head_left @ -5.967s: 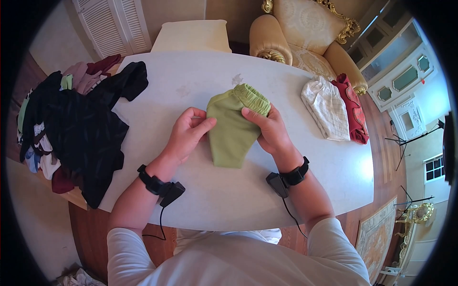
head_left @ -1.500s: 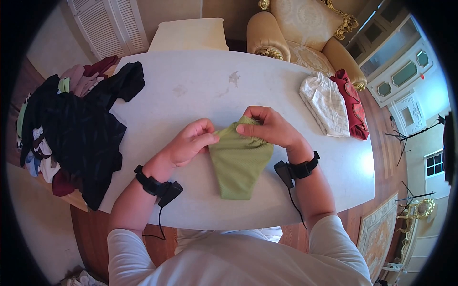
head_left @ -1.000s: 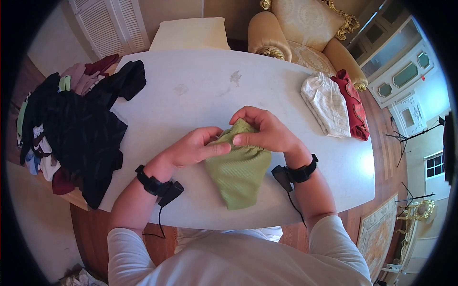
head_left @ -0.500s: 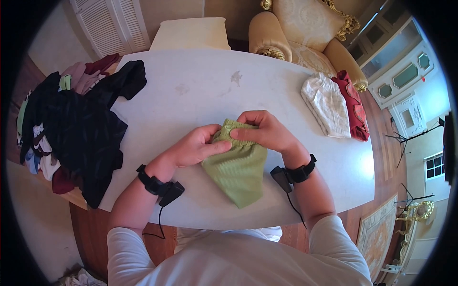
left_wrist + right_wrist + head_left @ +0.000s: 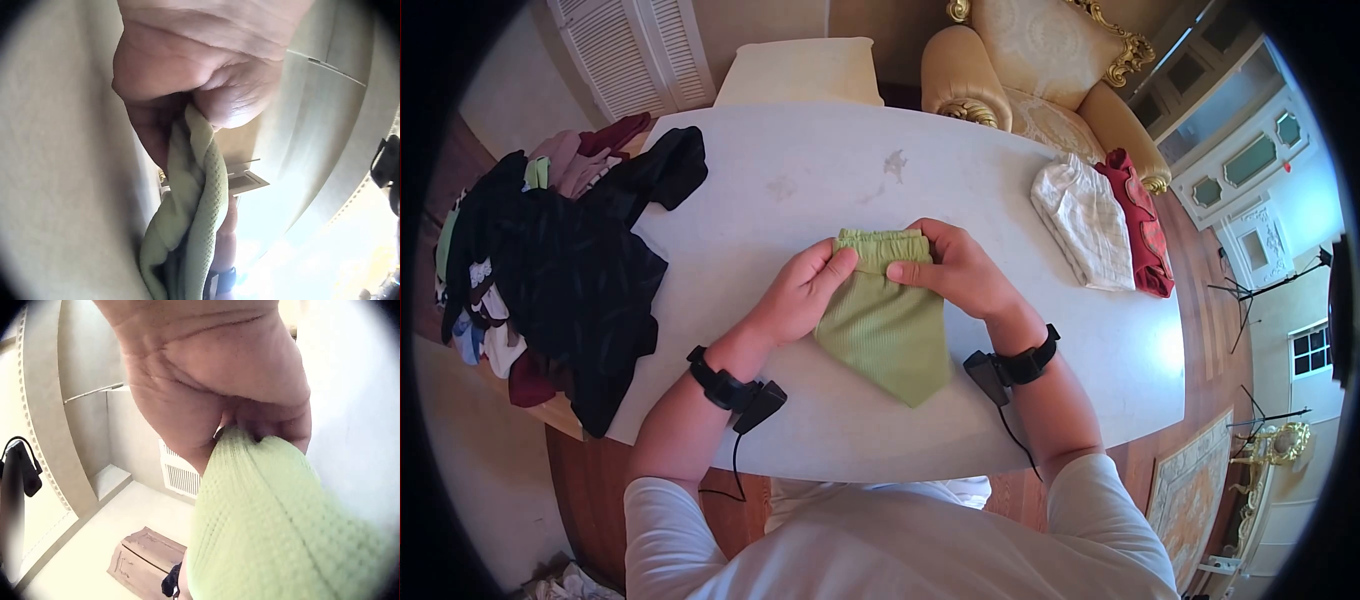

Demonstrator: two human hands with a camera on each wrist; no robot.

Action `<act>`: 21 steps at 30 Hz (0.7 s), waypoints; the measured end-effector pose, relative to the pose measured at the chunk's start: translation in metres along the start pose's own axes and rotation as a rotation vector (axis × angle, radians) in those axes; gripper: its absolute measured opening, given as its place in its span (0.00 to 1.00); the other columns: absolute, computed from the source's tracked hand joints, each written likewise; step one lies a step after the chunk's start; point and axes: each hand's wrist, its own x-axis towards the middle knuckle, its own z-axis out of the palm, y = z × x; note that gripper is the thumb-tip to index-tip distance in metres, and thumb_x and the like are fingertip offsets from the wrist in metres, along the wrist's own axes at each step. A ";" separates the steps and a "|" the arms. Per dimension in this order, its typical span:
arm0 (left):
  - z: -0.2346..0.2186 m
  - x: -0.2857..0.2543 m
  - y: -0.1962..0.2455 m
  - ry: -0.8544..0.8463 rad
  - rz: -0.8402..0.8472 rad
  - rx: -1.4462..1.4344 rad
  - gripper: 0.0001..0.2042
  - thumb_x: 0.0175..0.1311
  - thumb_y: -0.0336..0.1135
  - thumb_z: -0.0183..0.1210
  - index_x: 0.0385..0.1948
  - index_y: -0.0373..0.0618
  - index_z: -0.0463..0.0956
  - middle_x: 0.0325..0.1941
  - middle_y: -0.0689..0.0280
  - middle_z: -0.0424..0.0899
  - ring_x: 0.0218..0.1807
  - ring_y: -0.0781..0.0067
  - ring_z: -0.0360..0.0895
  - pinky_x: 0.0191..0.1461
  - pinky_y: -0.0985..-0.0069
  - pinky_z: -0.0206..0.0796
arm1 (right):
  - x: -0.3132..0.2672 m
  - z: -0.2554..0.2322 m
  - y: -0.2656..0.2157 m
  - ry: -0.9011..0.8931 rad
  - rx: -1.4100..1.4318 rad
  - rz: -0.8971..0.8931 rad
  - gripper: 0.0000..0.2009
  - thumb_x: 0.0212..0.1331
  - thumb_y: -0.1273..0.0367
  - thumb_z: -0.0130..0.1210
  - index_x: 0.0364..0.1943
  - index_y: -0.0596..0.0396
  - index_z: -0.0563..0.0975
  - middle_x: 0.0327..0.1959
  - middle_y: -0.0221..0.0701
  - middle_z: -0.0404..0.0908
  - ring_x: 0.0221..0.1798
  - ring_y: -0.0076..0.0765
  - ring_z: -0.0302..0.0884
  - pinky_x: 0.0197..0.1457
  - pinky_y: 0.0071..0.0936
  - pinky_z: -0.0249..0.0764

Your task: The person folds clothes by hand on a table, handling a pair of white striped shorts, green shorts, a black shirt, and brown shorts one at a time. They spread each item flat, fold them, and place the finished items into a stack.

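- Green garment [image 5: 885,340] was over the worktop [image 5: 770,200]; whether its tip touched was unclear.
- The left hand [image 5: 798,295] and right hand [image 5: 965,270] pinched its gathered band [image 5: 885,248]; most fingers [image 5: 938,234] were hidden behind.

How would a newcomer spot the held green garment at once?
Find the white table. Near its middle, left grip and right grip hold the green garment. Its far edge is gathered; unlike the clothes pile and folded white garment, it alone is held.

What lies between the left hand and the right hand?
The waistband of the green garment, pinched by the left hand and the right hand; the head view shows it.
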 end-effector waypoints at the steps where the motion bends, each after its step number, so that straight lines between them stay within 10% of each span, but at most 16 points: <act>1: 0.002 0.000 0.001 0.018 0.014 -0.020 0.19 0.87 0.44 0.47 0.60 0.36 0.77 0.53 0.68 0.85 0.53 0.83 0.78 0.60 0.78 0.71 | 0.000 0.004 0.000 0.025 0.028 -0.018 0.21 0.67 0.57 0.71 0.50 0.62 0.81 0.38 0.26 0.85 0.42 0.20 0.80 0.48 0.24 0.77; 10: -0.003 0.002 0.007 0.133 0.041 0.026 0.21 0.87 0.46 0.45 0.57 0.36 0.79 0.51 0.68 0.86 0.53 0.83 0.78 0.61 0.78 0.71 | 0.000 0.013 0.002 -0.030 0.115 0.046 0.22 0.77 0.60 0.60 0.64 0.64 0.78 0.54 0.31 0.86 0.54 0.22 0.81 0.60 0.25 0.78; 21: -0.010 0.006 0.010 0.274 0.015 -0.332 0.22 0.87 0.48 0.45 0.59 0.37 0.79 0.54 0.65 0.86 0.55 0.79 0.82 0.62 0.77 0.74 | -0.004 0.011 -0.003 -0.215 0.263 0.085 0.34 0.59 0.66 0.75 0.68 0.61 0.74 0.60 0.32 0.84 0.62 0.29 0.78 0.70 0.29 0.71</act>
